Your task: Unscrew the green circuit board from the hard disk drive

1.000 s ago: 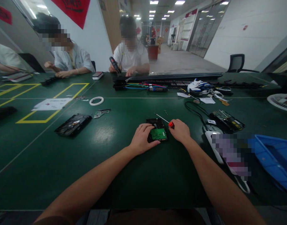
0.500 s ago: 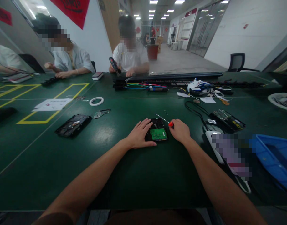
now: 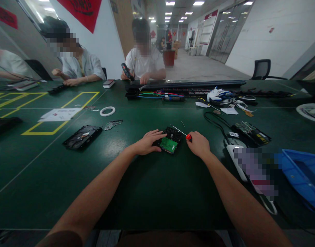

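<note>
A black hard drive [image 3: 172, 134] with a green circuit board [image 3: 169, 144] facing up lies turned at an angle on the table. My left hand [image 3: 147, 142] grips its left side, fingers stretched over the upper part and thumb by the lower left corner. In my right hand [image 3: 199, 144] is a screwdriver [image 3: 188, 137] with a red handle. Its thin shaft points up and left, past the drive's upper right corner; whether the tip touches anything I cannot tell. A few tiny screws [image 3: 182, 124] lie just beyond the shaft.
Another opened drive [image 3: 82, 137] and a loose circuit board [image 3: 113, 125] lie left, near a white tape ring [image 3: 107, 111]. On the right are a black device [image 3: 251, 133], a white power strip [image 3: 236, 161] and a blue bin [image 3: 301, 175]. Co-workers sit across the table.
The hard drive has been turned clockwise on the table. My left hand has shifted left and up with it, while my right hand keeps the screwdriver in nearly the same place.
</note>
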A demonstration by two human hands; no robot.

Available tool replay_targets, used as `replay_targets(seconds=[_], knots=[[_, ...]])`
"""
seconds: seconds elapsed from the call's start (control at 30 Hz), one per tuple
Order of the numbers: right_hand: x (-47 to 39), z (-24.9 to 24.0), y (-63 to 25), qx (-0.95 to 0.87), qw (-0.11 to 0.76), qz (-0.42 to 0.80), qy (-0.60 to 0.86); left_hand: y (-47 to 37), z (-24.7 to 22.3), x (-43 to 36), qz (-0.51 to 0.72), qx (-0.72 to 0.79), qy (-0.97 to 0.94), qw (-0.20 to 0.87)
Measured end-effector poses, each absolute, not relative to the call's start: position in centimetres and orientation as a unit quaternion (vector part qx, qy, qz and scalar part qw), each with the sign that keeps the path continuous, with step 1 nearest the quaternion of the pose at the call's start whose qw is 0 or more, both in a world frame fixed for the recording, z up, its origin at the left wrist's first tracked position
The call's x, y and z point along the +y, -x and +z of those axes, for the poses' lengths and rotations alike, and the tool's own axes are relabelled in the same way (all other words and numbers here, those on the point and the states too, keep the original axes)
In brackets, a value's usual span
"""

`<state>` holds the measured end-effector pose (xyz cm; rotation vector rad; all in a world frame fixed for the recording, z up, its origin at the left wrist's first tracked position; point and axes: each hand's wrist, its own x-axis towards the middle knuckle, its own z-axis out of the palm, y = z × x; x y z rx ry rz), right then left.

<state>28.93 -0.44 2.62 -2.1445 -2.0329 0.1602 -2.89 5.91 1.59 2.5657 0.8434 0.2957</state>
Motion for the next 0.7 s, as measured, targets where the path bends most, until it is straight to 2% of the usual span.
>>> replay_targets(seconds=[0.17,0.3,0.57,0.7], knots=[[-0.5,3.0,-28.7,-0.681,0.090,0.062,0.724,4.4,3.2,6.6,0.115,0.340,-0.913,0.194],[-0.5,3.0,-28.7,-0.679,0.086,0.060,0.727,0.8,4.4,3.5,0.186,0.364,-0.901,0.145],[-0.5,2.4,-28.8,-0.680,0.091,0.036,0.727,-6.4,1.6,-2.3,0.177,0.436,-0.882,-0.017],[-0.4,2.5,-28.8,-0.680,0.097,0.044,0.725,-6.1,1.3,-1.7,0.174,0.429,-0.886,-0.014]])
